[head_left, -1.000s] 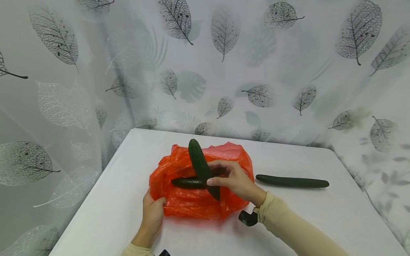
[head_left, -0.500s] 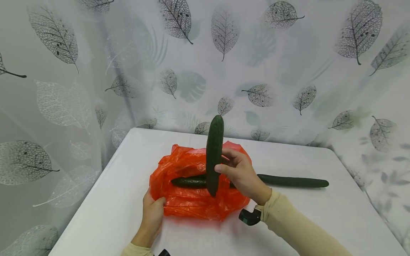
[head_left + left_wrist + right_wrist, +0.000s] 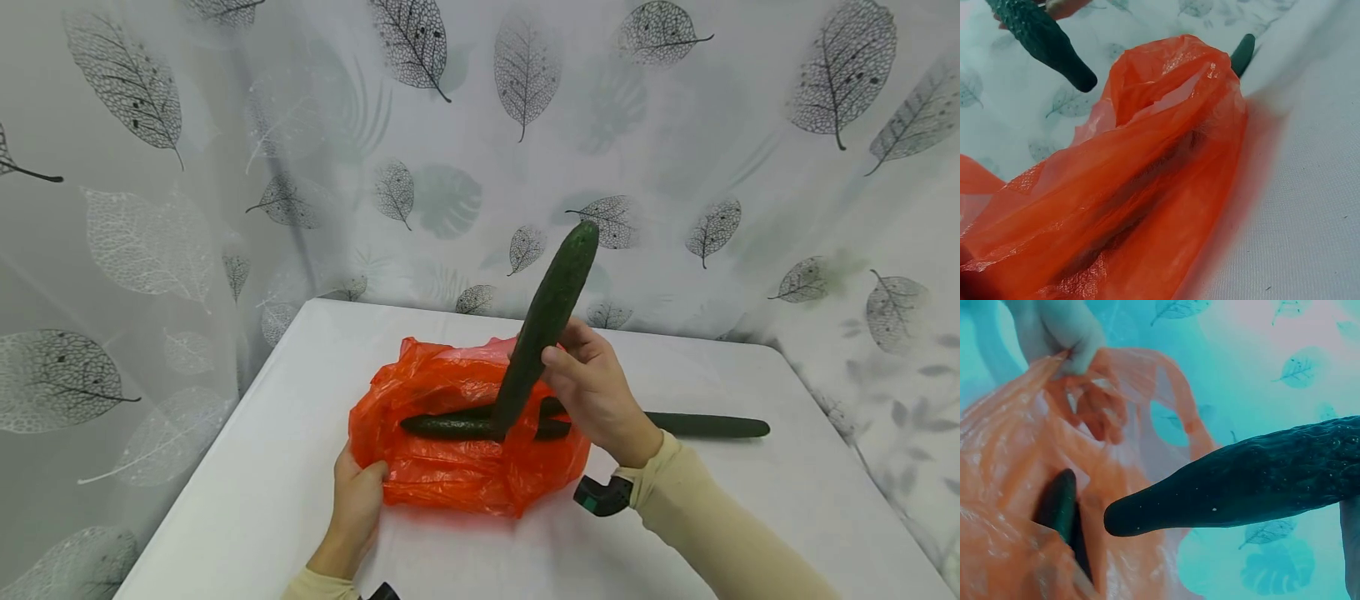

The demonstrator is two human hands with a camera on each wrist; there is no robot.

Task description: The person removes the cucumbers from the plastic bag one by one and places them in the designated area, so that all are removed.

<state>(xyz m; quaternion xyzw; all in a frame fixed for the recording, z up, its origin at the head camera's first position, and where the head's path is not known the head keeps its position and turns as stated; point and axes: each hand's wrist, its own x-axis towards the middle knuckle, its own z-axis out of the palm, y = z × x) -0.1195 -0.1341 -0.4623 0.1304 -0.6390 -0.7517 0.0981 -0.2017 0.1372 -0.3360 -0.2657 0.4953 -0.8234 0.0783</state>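
My right hand (image 3: pixel 600 392) grips a dark green cucumber (image 3: pixel 551 312) by its lower half, thumb on the near side, tilted with its top leaning right. Its lower end overlaps the orange-red plastic bag (image 3: pixel 450 487) in the head view. My left hand (image 3: pixel 356 504) pinches the bag's left edge; in the right wrist view its fingers show through the thin plastic. Inside the bag's opening lie two more cucumbers, the front one (image 3: pixel 442 427) plain to see, the other mostly hidden behind it. In the left wrist view they show as dark shapes through the film.
Another cucumber (image 3: pixel 708 425) lies on the white table (image 3: pixel 675 517) to the right of the bag, its left end hidden behind my right hand. A leaf-patterned curtain (image 3: pixel 465 200) hangs behind the table and along its sides.
The right hand has lifted the cucumber up and to the right, and its top has swung from leaning left to leaning right. The left hand stays on the bag's edge.
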